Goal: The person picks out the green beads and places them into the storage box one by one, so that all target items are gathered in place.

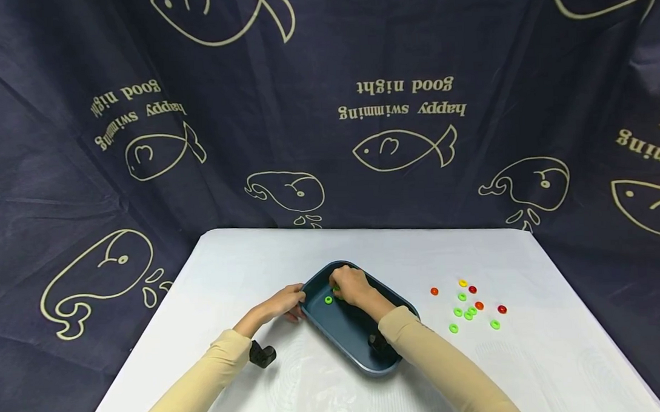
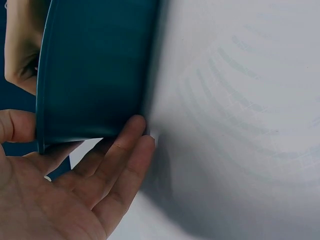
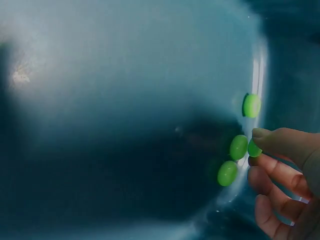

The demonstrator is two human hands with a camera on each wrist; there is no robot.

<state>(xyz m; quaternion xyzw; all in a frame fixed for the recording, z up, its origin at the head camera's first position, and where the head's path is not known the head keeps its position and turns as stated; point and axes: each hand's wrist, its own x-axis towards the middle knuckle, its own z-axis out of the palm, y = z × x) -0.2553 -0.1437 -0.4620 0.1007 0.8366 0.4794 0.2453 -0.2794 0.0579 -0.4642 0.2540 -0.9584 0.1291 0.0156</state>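
A dark blue rectangular bin (image 1: 334, 324) stands at an angle on the white table. My left hand (image 1: 283, 302) grips its left corner, the thumb over the rim and the fingers against the outer wall (image 2: 95, 75). Inside the bin's far end, my right hand (image 1: 351, 285) pinches a small green ring bead (image 3: 254, 149) between thumb and forefinger. Close by in the right wrist view, a green bead (image 3: 252, 105) lies at the wall, with another green bead (image 3: 239, 147) and a third green bead (image 3: 227, 173) on the floor below it.
Right of the bin, loose beads lie scattered on the table (image 1: 532, 368): several green beads (image 1: 458, 312), an orange bead (image 1: 434, 291), a yellow bead (image 1: 463, 282) and a red bead (image 1: 502, 309) among them. A dark fish-patterned curtain (image 1: 316, 109) hangs behind the table.
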